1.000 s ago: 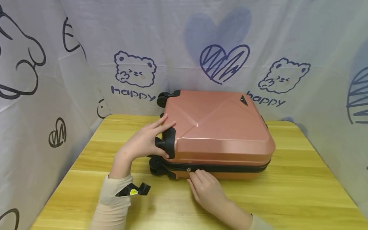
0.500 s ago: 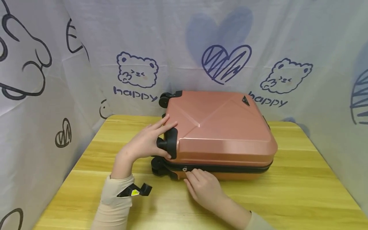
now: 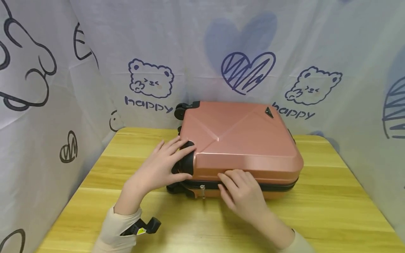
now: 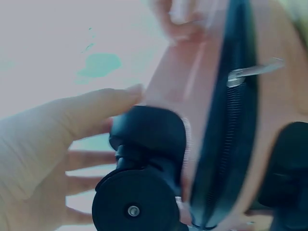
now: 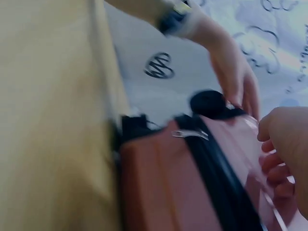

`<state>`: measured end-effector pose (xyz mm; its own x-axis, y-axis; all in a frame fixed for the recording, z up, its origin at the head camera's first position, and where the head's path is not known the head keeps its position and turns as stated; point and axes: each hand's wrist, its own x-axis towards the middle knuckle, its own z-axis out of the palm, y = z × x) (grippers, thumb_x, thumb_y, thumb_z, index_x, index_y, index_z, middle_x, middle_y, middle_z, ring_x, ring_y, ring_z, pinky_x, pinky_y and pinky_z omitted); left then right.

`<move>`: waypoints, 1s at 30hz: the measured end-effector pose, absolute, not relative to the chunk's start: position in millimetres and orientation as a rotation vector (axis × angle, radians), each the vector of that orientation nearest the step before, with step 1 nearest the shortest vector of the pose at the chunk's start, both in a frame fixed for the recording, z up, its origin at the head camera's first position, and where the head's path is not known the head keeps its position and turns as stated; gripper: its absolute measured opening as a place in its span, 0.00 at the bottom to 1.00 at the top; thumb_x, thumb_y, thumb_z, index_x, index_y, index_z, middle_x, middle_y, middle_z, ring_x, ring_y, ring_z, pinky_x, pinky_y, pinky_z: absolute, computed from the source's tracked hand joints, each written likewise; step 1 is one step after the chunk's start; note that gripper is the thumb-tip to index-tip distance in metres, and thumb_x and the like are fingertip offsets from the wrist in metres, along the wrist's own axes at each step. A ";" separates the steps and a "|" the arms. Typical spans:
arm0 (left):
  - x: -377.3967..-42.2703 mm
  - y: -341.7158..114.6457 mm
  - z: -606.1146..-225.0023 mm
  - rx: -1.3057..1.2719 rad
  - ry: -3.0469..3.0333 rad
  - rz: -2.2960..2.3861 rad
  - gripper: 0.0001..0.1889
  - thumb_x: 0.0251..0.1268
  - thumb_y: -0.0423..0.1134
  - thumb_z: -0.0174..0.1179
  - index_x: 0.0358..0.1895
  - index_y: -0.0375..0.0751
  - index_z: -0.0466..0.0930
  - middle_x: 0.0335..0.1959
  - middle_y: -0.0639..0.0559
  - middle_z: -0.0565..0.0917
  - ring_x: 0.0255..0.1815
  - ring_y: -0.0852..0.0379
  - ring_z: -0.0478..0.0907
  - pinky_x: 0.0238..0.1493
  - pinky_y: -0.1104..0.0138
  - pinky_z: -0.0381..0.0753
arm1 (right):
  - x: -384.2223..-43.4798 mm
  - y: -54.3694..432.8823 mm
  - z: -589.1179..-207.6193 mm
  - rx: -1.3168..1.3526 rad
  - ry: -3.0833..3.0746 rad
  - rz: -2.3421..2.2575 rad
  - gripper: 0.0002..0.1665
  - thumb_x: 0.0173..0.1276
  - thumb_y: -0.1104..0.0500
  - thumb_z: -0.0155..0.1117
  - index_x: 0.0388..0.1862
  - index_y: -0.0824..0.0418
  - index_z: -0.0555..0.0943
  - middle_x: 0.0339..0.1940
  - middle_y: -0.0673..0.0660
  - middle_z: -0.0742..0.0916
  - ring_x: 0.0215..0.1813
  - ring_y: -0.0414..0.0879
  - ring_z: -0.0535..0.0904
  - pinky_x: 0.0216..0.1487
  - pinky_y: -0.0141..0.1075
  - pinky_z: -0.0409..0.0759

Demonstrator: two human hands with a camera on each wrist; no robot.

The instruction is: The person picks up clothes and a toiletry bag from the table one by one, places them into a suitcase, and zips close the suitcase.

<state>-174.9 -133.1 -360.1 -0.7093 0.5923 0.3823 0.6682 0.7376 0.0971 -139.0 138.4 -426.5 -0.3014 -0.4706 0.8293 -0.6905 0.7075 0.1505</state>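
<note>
A rose-pink hard-shell suitcase [image 3: 243, 133] lies flat on the wooden table, its black zipper band [image 3: 272, 186] facing the front. Near the left end of that band the metal zipper pull [image 3: 203, 191] hangs loose; in the left wrist view the zipper slider [image 4: 236, 78] shows with no fingers on it. My left hand [image 3: 159, 165] rests with spread fingers on the black corner guard [image 3: 188, 160], beside a caster wheel [image 4: 132, 204]. Right of the pull, my right hand [image 3: 245, 193] has loosely bent fingers against the front edge of the lid, holding nothing.
The wooden table [image 3: 335, 196] extends in front and to both sides of the suitcase. A pale curtain [image 3: 196, 42] with printed bears and hearts stands behind and at the sides. A black device [image 3: 142, 226] is strapped to the left wrist.
The right hand slid the zipper pull slightly left, then let go of it and moved up and right to the lid's edge. The left hand shifted a little lower on the corner.
</note>
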 end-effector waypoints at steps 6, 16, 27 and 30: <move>-154.8 -134.8 -372.8 -1.086 -2.287 -0.323 0.31 0.58 0.57 0.66 0.65 0.53 0.74 0.66 0.48 0.76 0.73 0.43 0.65 0.70 0.37 0.60 | -150.6 161.6 -407.0 0.829 -1.897 0.352 0.17 0.71 0.53 0.54 0.45 0.63 0.85 0.40 0.60 0.85 0.43 0.57 0.80 0.46 0.51 0.77; -136.3 -111.9 -400.8 -1.285 -1.962 -0.296 0.21 0.69 0.57 0.54 0.53 0.48 0.84 0.46 0.53 0.85 0.48 0.52 0.79 0.51 0.58 0.75 | -171.9 210.9 -395.9 0.752 -2.083 0.315 0.38 0.68 0.29 0.51 0.57 0.57 0.81 0.52 0.61 0.83 0.54 0.58 0.76 0.56 0.57 0.68; -129.9 -92.1 -443.8 -1.272 -2.070 -0.108 0.20 0.68 0.61 0.52 0.47 0.53 0.84 0.40 0.61 0.85 0.41 0.58 0.76 0.45 0.64 0.71 | -171.6 225.6 -393.8 0.682 -2.252 0.196 0.54 0.60 0.17 0.40 0.67 0.55 0.74 0.66 0.59 0.79 0.68 0.56 0.71 0.67 0.55 0.63; -129.6 -89.6 -448.8 -1.211 -2.092 -0.101 0.19 0.69 0.59 0.51 0.44 0.52 0.83 0.37 0.60 0.84 0.37 0.57 0.75 0.41 0.65 0.68 | -171.3 225.3 -394.5 0.680 -2.253 0.195 0.54 0.60 0.17 0.40 0.68 0.55 0.74 0.66 0.59 0.78 0.68 0.56 0.71 0.67 0.55 0.62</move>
